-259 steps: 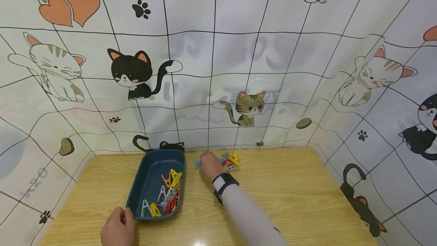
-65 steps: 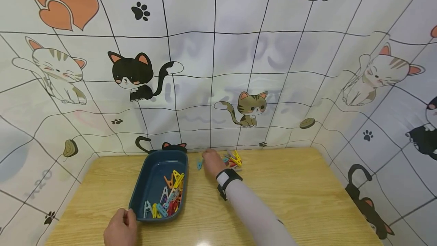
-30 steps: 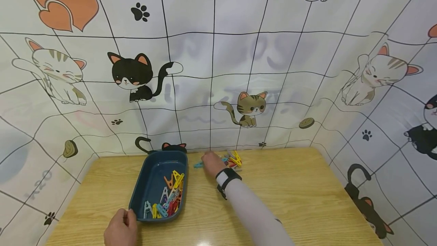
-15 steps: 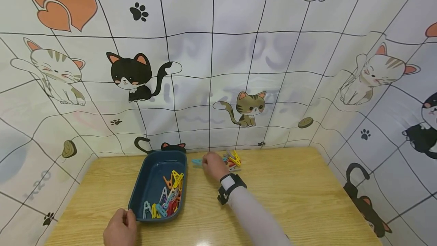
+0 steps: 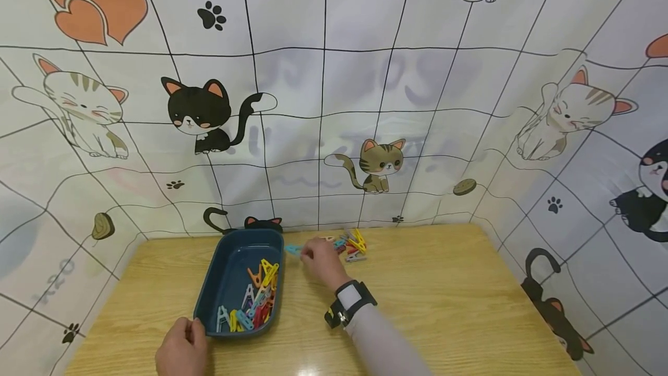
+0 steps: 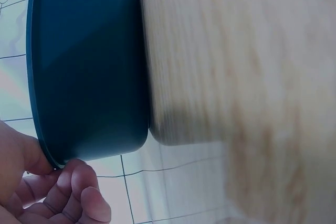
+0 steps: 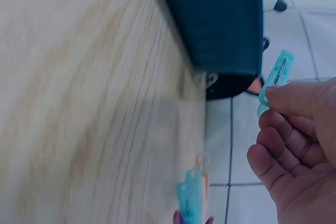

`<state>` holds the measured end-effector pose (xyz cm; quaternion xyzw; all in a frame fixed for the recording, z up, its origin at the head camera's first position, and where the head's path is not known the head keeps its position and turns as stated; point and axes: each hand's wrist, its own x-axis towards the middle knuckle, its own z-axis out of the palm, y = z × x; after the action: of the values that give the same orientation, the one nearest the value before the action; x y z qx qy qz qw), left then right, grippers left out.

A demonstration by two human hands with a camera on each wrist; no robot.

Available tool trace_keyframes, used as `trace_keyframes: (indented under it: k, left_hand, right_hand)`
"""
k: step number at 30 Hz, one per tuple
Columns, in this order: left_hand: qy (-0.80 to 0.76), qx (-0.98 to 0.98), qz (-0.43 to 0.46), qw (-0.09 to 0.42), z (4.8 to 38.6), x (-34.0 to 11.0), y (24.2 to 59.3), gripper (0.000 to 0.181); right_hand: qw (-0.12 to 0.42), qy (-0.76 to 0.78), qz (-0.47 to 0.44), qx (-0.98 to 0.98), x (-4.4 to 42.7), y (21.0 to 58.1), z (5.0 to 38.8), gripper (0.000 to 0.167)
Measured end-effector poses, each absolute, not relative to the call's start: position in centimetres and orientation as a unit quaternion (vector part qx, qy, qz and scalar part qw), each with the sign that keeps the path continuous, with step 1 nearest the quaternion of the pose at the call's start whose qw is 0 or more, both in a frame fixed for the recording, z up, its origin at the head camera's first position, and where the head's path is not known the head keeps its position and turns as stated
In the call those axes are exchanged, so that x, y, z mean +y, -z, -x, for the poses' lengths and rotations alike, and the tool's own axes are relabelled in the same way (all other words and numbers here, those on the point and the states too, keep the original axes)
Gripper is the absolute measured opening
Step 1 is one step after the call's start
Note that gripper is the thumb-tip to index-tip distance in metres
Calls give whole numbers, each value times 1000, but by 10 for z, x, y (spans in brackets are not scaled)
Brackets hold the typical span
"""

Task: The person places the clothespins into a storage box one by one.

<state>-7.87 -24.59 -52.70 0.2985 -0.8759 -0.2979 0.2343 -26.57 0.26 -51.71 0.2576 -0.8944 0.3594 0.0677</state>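
Observation:
My left hand (image 5: pixel 182 348) pinches the near left corner of a dark blue plastic tray (image 5: pixel 211 283) between thumb and fingers; the left wrist view shows the thumb (image 6: pixel 37 156) over its rim. In the tray lie several clothespins (image 5: pixel 263 297) in yellow, orange, red, blue and purple, heaped along the right side and near end. Just right of the tray my right hand (image 5: pixel 325 261) pinches a light blue clothespin (image 7: pixel 277 77) between thumb and index finger, clear of the table. Behind that hand is a small pile of clothespins (image 5: pixel 356 243), partly hidden by it.
The wooden table (image 5: pixel 443 295) ends at a white sheet (image 5: pixel 292 103) printed with cats and grid lines, which rises behind and on both sides. A black wrist strap with a device (image 5: pixel 351 300) sits on the right wrist.
My right hand has lifted the light blue clothespin from beside the pile and moved slightly left toward the tray. One more blue clothespin lies in the tray than in the oldest frame. My left hand stays put.

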Motion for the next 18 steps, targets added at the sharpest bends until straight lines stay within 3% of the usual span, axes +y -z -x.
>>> trace_keyframes:
  k: [12,18]
  left_hand:
    - [294,-876,-288,252,78,-247,529,28]
    - [288,-875,-285,264,78,-246,530,28]
  right_hand:
    - [89,-337,-310,-885,-24,499,223,5]
    - [105,-253,-355,-894,-38,490,206,7]
